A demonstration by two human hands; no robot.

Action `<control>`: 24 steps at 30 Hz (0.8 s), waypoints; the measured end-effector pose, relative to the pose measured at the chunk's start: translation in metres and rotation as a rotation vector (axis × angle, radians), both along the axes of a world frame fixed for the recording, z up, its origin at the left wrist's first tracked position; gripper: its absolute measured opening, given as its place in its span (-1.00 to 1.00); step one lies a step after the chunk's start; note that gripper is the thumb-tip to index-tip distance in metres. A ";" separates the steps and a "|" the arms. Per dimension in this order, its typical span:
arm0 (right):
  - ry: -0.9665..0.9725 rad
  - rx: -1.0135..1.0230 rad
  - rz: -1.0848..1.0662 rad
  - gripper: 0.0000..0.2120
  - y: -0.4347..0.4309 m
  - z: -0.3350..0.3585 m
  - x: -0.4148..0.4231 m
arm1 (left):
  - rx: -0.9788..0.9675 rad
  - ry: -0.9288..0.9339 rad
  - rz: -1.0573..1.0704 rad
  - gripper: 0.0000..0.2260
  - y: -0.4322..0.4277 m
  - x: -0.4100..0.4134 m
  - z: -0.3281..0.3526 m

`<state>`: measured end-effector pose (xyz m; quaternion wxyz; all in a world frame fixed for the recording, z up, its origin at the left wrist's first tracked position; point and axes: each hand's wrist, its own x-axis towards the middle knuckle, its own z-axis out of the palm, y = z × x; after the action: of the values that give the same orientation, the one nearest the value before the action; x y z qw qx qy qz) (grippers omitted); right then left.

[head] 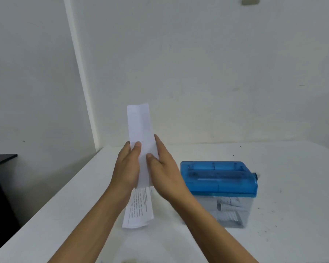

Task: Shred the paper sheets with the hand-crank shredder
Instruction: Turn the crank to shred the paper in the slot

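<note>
A folded paper strip (141, 126) is being held upright above the white table (292, 186), just left of the blue-topped shredder (218, 179). The left hand (126, 168) and right hand (165, 171) are each pinching an edge, thumb in front, fingers behind; the right fingers are lying nearly straight.

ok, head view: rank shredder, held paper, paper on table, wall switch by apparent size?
1. shredder
2. held paper
3. paper on table, partly hidden and farther off, so 2/3 unsure
4. wall switch

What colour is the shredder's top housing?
The shredder's top housing is translucent blue, above a clear bin; the head view shows it best.
</note>
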<state>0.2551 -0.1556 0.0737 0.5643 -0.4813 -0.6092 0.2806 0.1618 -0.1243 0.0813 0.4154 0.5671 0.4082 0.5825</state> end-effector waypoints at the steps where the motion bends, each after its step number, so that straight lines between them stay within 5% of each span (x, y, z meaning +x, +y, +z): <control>1: 0.003 -0.005 0.017 -0.50 -0.003 0.005 0.007 | 0.005 -0.003 0.003 -0.84 0.000 0.005 0.005; 11: -0.319 -0.215 -0.108 -0.87 -0.017 0.054 0.115 | 0.062 0.190 -0.146 -0.82 0.014 0.072 0.040; 16: -0.400 -0.208 -0.277 -0.79 -0.005 0.040 0.152 | 0.036 0.469 -0.224 -0.75 0.021 0.091 0.026; 24: -0.457 -0.209 -0.228 -0.65 -0.010 0.021 0.158 | 0.019 0.553 -0.262 -0.71 0.017 0.088 0.007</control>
<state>0.4128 -0.1654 0.0949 0.3877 -0.6531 -0.6303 0.1607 0.2499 -0.1077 0.0879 0.3548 0.7558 0.4236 0.3513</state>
